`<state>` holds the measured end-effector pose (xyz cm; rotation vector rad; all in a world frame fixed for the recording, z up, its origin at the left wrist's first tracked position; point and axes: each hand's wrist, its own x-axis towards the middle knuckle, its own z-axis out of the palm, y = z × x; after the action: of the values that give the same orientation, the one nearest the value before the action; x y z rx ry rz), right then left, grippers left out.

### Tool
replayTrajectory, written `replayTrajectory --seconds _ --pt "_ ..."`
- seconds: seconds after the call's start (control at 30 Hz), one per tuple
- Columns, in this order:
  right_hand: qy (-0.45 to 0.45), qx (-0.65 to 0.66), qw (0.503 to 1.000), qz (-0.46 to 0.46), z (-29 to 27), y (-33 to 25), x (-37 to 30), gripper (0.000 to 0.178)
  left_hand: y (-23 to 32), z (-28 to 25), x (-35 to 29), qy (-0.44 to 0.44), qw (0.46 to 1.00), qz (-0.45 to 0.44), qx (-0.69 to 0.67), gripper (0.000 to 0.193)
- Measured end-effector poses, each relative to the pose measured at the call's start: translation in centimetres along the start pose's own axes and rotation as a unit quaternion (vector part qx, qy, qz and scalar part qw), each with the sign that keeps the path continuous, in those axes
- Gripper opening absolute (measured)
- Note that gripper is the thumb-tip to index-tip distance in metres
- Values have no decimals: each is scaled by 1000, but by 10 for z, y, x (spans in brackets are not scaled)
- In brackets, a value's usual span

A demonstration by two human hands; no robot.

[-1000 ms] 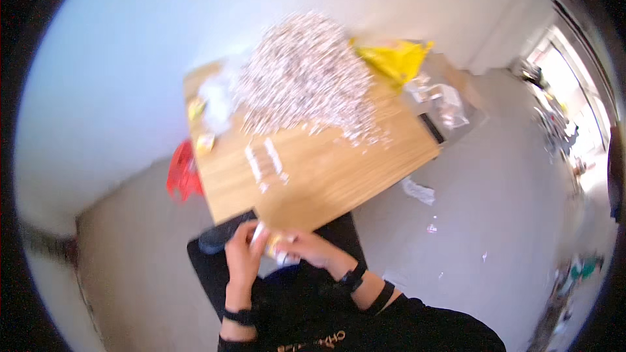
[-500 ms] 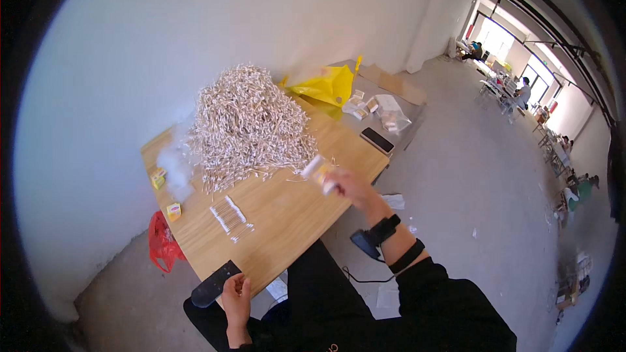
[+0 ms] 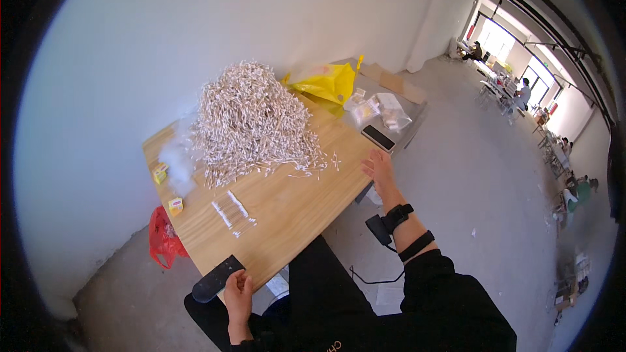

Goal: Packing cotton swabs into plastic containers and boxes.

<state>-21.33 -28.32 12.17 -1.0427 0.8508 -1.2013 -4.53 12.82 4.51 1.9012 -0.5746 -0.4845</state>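
Observation:
A big heap of thin white sticks (image 3: 251, 120) covers the far middle of a wooden table (image 3: 293, 205). Two short rows of white sticks (image 3: 229, 210) lie side by side nearer me, to the left. My right hand (image 3: 378, 166) hovers open at the table's right edge, just below a black phone (image 3: 378, 137), holding nothing. My left hand (image 3: 238, 287) rests at the near left corner, its fingers touching a flat black object (image 3: 216, 278) that juts off the edge. Both wrists wear black bands.
A yellow plastic bag (image 3: 329, 83) and clear packets (image 3: 381, 111) lie at the far right of the table. Small yellow boxes (image 3: 167, 189) and white fluff sit at its left edge. A red bag (image 3: 163, 238) hangs below. People work at distant tables on the right.
My view swung right and the table shifted in frame. My right hand went out over the table with a white piece, then drew back to the right edge, empty. My left hand stayed low.

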Motion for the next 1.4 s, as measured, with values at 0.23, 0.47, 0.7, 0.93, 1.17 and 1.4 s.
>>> replayTrajectory --seconds 0.23,0.47,0.7,0.93,1.17,1.4 --pt "-236 -246 910 235 -19 84 -46 27 -21 0 0 -1 1000 -26 -16 27" --pt "-431 -264 824 257 71 119 -137 24 -21 -20 6 16 998 -28 46 29" --pt "-599 -272 742 123 183 164 -177 25 -24 -29 1 47 998 -47 13 27" --pt "-515 -368 763 -135 300 207 -173 47 -20 -38 -8 8 998 -62 10 26" --pt "-437 -537 654 -305 355 235 -119 32 -13 -43 4 -15 997 -62 36 25" --pt "-459 -521 675 -252 364 240 -107 8 -11 -46 6 -43 997 -56 43 27"
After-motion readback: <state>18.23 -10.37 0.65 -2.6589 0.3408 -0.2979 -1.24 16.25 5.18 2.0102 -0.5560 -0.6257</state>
